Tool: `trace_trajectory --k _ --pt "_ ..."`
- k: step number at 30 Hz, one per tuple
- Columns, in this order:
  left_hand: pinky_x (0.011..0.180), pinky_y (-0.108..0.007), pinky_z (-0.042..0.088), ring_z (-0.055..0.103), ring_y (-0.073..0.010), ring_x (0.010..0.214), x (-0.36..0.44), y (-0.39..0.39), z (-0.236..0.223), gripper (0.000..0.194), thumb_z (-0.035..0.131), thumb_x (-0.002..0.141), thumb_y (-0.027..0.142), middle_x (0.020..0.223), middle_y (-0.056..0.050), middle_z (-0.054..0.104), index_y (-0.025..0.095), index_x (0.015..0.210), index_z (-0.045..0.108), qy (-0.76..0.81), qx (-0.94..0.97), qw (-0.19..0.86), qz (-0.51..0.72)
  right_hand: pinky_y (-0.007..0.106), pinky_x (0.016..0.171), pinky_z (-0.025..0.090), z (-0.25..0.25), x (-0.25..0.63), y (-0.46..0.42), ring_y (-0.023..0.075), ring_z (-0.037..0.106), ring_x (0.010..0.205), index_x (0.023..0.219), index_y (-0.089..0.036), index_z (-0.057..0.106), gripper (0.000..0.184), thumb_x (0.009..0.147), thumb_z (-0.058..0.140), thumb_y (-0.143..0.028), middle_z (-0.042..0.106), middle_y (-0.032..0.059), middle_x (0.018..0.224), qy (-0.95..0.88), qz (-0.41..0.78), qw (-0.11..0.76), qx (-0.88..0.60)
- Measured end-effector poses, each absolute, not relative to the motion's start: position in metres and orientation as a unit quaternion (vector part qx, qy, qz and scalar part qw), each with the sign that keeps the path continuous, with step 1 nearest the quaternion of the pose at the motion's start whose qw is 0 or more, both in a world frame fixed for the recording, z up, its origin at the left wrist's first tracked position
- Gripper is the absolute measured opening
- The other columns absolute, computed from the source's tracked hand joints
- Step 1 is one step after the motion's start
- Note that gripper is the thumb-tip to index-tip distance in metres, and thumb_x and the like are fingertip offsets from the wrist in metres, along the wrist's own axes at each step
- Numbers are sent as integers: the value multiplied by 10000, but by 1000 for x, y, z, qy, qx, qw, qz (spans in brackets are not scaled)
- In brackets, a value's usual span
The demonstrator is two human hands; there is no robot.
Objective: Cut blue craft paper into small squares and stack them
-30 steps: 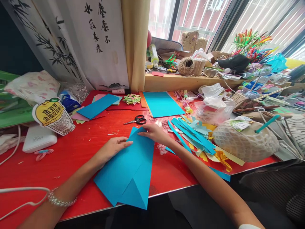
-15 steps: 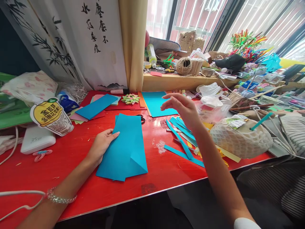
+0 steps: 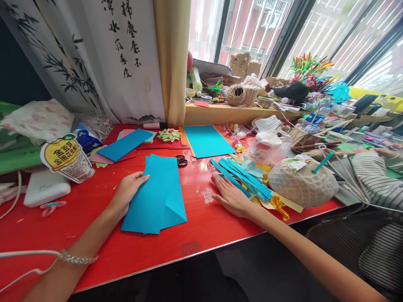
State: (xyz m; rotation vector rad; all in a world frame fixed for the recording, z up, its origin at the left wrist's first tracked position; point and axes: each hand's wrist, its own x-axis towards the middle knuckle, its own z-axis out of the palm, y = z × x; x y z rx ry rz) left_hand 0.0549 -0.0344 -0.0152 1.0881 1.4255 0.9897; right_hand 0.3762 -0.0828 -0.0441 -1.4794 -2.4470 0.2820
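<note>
My left hand point(image 3: 129, 189) grips the left edge of some folded blue paper point(image 3: 157, 193), thumb on top and fingers underneath. The paper has a turned-up triangular flap at its lower right. To its right, my right hand point(image 3: 231, 196) lies flat with the fingers stretched out, against the near side of a pile of cut blue paper strips point(image 3: 248, 178). Yellow and pale scraps show among the strips. Black-handled scissors point(image 3: 181, 161) lie behind the folded paper, their blades hidden by it.
Blue sheets point(image 3: 209, 141) lie at the back of the red table point(image 3: 103, 251), beside a folded paper star point(image 3: 169, 135). A netted coconut with a straw point(image 3: 304, 182) stands right of the strips. At left are a white power bank point(image 3: 47, 191) and a cable. Another person's striped sleeve point(image 3: 371, 172) is at far right.
My right hand left the folded paper, rose, and came down at the strips, pushing the loose near ones toward the pile. My left hand kept the paper, which now lies lower and flatter.
</note>
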Motion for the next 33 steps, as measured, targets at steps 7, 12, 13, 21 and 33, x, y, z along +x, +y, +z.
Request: trace_trajectory --k 7,12,13,21,33 --pt "699 -317 499 617 -249 828 60 -38 -13 339 658 645 439 872 -58 684 189 875 641 567 442 506 476 421 1028 315 -25 293 -56 219 377 1258 1401 -240 204 649 856 261 -588 318 74 1422 -661 394 395 -501" --pt "647 -290 465 583 -198 696 59 -40 -16 350 567 708 516 710 -10 632 186 819 612 560 508 460 465 365 900 440 -33 246 -35 208 535 1060 1161 -237 523 459 808 460 -523 567 46 1179 -551 571 428 -433" --pt "653 -286 456 576 -197 709 58 -40 -17 344 545 725 519 709 -8 620 189 801 607 571 519 430 469 354 874 453 -36 244 -32 202 546 1027 1144 -235 528 427 809 472 -493 585 42 1139 -543 578 439 -422" --pt "716 -286 424 566 -228 824 66 -42 -22 349 451 785 512 788 -26 623 207 842 610 606 537 336 482 288 742 479 -45 247 -38 182 551 947 1106 -263 495 347 829 437 -464 578 26 1100 -533 550 488 -417" --pt "620 -268 459 595 -181 723 72 -49 -17 402 552 721 528 843 -29 651 194 944 570 530 508 455 504 367 832 489 -37 243 -44 204 587 943 1071 -246 504 351 760 578 -391 594 37 1113 -512 612 475 -370"
